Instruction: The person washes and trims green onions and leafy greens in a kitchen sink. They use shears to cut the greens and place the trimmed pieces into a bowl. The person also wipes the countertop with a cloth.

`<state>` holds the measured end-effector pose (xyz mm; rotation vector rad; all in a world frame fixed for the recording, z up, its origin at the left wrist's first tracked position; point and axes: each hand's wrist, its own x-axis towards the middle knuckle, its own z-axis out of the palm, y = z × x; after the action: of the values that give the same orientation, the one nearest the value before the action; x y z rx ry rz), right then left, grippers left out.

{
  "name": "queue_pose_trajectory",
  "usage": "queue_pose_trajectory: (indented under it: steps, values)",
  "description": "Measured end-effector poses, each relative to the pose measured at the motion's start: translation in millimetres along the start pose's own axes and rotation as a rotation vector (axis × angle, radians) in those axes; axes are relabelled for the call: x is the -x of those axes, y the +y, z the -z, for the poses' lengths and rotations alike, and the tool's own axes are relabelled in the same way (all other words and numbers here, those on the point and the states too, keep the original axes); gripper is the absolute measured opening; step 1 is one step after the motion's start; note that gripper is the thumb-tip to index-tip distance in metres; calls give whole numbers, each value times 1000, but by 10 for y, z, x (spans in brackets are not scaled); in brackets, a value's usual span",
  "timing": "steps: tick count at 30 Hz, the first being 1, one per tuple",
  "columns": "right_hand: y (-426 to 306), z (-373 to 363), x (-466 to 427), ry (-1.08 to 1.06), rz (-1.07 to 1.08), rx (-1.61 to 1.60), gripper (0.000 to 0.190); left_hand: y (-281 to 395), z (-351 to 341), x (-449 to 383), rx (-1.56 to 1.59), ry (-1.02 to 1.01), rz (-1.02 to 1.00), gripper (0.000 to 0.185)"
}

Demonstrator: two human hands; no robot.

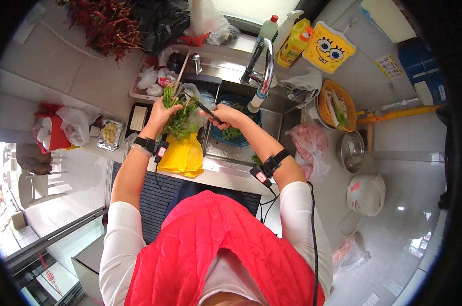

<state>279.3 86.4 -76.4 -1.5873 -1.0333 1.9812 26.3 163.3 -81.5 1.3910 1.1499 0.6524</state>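
My left hand (160, 116) grips a bunch of leafy green herbs (182, 121), its stems pointing up and away from me. In my right hand (231, 116) is a knife (209, 111) with a dark handle. Its blade reaches toward the herb stems; whether it touches them I cannot tell. A clear plastic bag (192, 90) lies behind the bunch. Below the herbs, a yellow bag or cloth (182, 157) hangs over the counter's front edge. Under my right hand, a blue-green basin (225, 140) with more greens (231, 133) stands in the steel sink (268, 128).
A chrome faucet (270, 63) arches over the sink. Bagged items fill a pink tray (136, 91) at the left. On the right are an orange basket (326, 99) with scallions, bagged meat (309, 139) and a metal bowl (351, 151). Detergent bottles (290, 48) line the back.
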Motion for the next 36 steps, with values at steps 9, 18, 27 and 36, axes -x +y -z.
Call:
queue_pose_trajectory:
  steps: [9, 18, 27, 36]
  values:
    - [322, 39, -122, 183, -90, 202, 57, 590, 162, 342, 19, -7, 69, 29]
    - [533, -54, -674, 836, 360, 578, 39, 503, 198, 372, 63, -41, -30, 34]
    - [772, 10, -768, 857, 476, 505, 36, 431, 300, 498, 94, -20, -55, 36]
    - [171, -317, -928, 877, 641, 544, 29, 398, 427, 610, 150, 15, -52, 37]
